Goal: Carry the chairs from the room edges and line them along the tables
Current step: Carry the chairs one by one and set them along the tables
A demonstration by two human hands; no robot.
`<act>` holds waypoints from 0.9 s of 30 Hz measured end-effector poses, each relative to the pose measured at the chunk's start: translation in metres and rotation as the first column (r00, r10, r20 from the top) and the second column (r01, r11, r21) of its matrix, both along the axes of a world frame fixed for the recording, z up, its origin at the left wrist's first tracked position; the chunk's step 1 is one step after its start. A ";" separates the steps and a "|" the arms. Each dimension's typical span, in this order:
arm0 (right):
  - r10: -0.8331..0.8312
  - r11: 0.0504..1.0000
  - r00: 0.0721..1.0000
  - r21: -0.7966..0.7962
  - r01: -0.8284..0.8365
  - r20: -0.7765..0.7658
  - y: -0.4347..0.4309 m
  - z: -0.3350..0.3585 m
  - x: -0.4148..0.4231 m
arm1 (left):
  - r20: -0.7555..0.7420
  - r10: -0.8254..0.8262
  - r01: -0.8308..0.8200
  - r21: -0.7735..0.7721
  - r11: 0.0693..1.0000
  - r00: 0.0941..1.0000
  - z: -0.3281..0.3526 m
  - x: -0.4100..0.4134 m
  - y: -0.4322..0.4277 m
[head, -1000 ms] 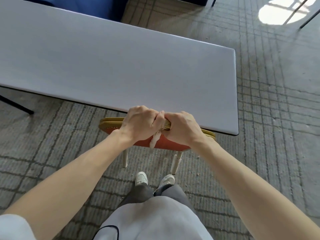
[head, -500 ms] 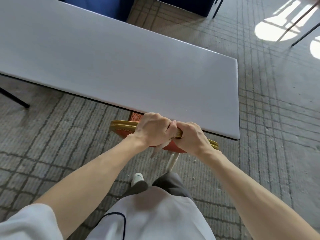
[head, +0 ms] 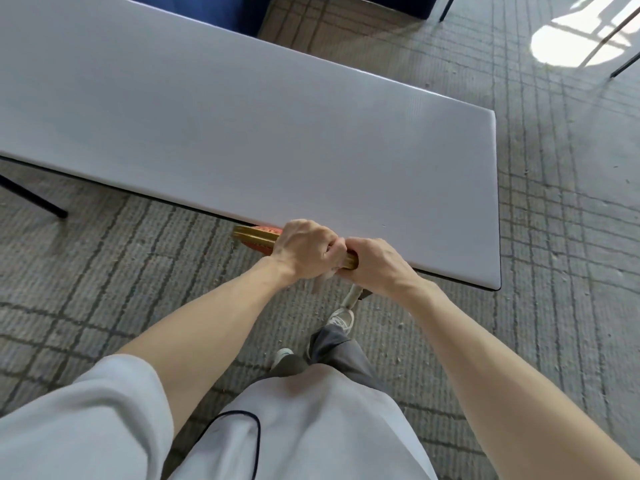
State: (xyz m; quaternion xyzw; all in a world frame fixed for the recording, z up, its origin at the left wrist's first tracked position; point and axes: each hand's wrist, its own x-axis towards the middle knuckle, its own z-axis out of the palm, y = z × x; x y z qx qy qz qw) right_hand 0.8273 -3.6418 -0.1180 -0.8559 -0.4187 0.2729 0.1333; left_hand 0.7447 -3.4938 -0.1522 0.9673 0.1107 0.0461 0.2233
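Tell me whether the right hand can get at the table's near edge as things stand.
Likely yes. The right hand grips the chair back just at the table's near edge, with nothing between them; it would only need to let go first. The left hand holds the same rail.

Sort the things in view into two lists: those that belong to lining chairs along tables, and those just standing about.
Job: chair; table; left hand and right hand, both gripping the chair.
Standing about: blue furniture beyond the table; dark leg, top right.

Head-worn view — facing steeply down, close over the table [head: 242,133].
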 end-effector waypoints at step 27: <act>0.197 0.967 0.887 0.230 -0.107 -0.417 0.218 0.066 0.030 | -0.198 0.538 -0.572 -0.346 0.744 0.819 0.105 -0.045 0.155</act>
